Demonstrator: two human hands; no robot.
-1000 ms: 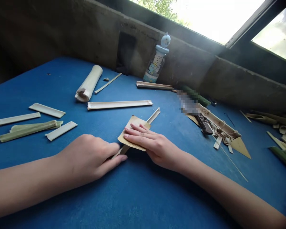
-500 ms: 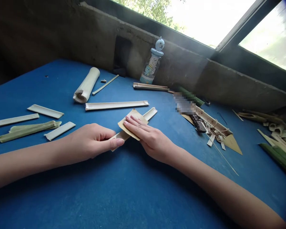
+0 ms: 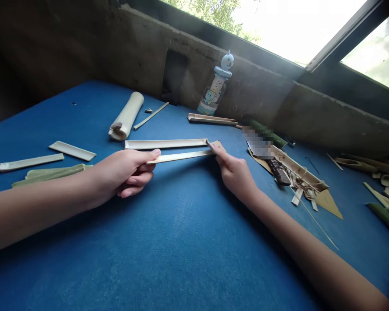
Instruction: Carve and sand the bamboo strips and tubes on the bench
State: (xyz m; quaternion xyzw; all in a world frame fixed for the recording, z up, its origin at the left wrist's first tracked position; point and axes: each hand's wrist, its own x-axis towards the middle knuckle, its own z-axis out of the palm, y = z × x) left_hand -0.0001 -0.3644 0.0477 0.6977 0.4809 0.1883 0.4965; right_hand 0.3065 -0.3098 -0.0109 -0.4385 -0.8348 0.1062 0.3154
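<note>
Table: a blue-covered table (image 3: 155, 246) fills the lower part of the frame, and a concrete wall (image 3: 246, 88) stands behind it.

Far left of the table: two pale bamboo strips (image 3: 30, 162) lie there, with green-skinned bamboo pieces (image 3: 48, 175) just below them.

Left hand: the left hand (image 3: 126, 172) is almost closed, and the thumb and bent fingers pinch one end of the bamboo strip (image 3: 181, 156).

Held strip: it spans the gap between both hands, above the table at the middle of the frame.

Behind the held strip: a longer bamboo strip (image 3: 165, 144) lies very near it, and a split bamboo tube (image 3: 126, 116) lies further up.

Right hand: the right hand (image 3: 235, 170) is partly closed and pinches the other end with thumb and first finger. A tan paper corner (image 3: 218, 142) shows at the fingertips; I cannot tell if it is held.

Upper middle: a bottle (image 3: 212, 90) stands against the wall.

Right side: a bamboo trough (image 3: 298, 170) lies among shavings, and a heap of bamboo pieces (image 3: 384, 185) is at the edge.
</note>
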